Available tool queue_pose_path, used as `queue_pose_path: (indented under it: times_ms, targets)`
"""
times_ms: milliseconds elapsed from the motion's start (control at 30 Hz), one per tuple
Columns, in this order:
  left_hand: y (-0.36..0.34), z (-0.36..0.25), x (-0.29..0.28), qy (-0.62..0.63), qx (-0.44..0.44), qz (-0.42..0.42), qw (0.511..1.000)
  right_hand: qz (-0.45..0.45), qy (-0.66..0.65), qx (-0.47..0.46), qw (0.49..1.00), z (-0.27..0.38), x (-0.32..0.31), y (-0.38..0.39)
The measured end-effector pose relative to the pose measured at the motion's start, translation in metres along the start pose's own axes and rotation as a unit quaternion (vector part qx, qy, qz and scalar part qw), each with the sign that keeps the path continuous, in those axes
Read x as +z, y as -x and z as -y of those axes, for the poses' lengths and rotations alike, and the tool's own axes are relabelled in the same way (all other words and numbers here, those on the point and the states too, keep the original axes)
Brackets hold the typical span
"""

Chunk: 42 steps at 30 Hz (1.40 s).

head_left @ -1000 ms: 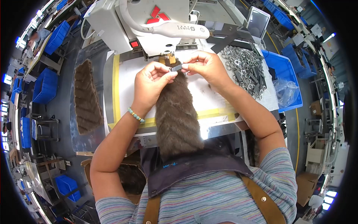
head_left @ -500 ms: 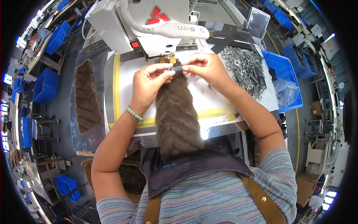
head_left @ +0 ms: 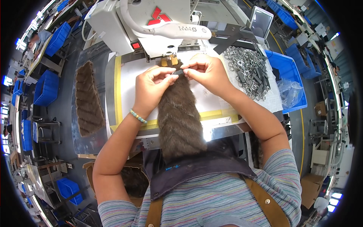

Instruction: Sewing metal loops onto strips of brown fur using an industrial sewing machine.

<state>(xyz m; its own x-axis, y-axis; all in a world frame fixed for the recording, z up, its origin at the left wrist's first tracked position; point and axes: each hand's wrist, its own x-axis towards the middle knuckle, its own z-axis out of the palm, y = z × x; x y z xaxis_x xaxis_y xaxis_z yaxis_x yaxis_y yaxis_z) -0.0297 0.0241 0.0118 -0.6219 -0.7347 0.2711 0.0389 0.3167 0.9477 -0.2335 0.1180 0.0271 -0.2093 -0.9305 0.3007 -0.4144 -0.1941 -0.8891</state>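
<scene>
Pinching between thumb and forefinger, the left hand (head_left: 153, 82) is holding one end of a short dark strap (head_left: 179, 72), where a bit of thin metal is showing, too small to make out. The right hand (head_left: 207, 72) is gripping the strap's other end just as narrowly, thumb close to forefinger. Between them, the strap is lying over the upper part of a brown fur strip (head_left: 179, 117); whether it is touching the fur, I cannot tell. The strip is running from near a brass-coloured clamp (head_left: 169, 61) down toward a dark apron (head_left: 200, 168). Beyond, a white sewing machine (head_left: 177, 8) is standing. Rightward, a pile of metal rings and dark pieces (head_left: 247, 70) is spreading near a blue bin (head_left: 281, 62); leftward, another fur piece (head_left: 89, 100) is lying flat.
</scene>
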Motion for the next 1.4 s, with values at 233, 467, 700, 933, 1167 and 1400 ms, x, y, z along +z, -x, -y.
queue_pose_path:
  times_ms: [233,467,700,933,1167,1400]
  targets:
    - [-0.004,0.006,-0.009,0.242,-0.115,0.061,0.961,0.037,-0.27,0.194,0.942,-0.007,0.0,-0.002]
    - [-0.007,0.019,-0.012,0.379,-0.132,0.066,0.913,0.063,-0.271,0.108,0.954,-0.002,0.006,0.003]
    - [-0.006,0.017,-0.013,0.276,-0.176,0.034,0.944,0.06,0.278,-0.338,0.897,0.008,0.005,0.008]
    - [-0.006,0.008,-0.013,0.272,-0.187,0.024,0.944,-0.02,0.336,-0.429,0.838,0.01,0.007,0.007]
    - [-0.004,0.002,-0.009,0.245,-0.173,0.052,0.953,-0.012,0.313,-0.379,0.871,0.007,0.008,0.007]
    - [-0.004,0.0,-0.01,0.186,-0.185,0.062,0.963,0.016,0.293,-0.346,0.891,0.007,0.008,0.007]
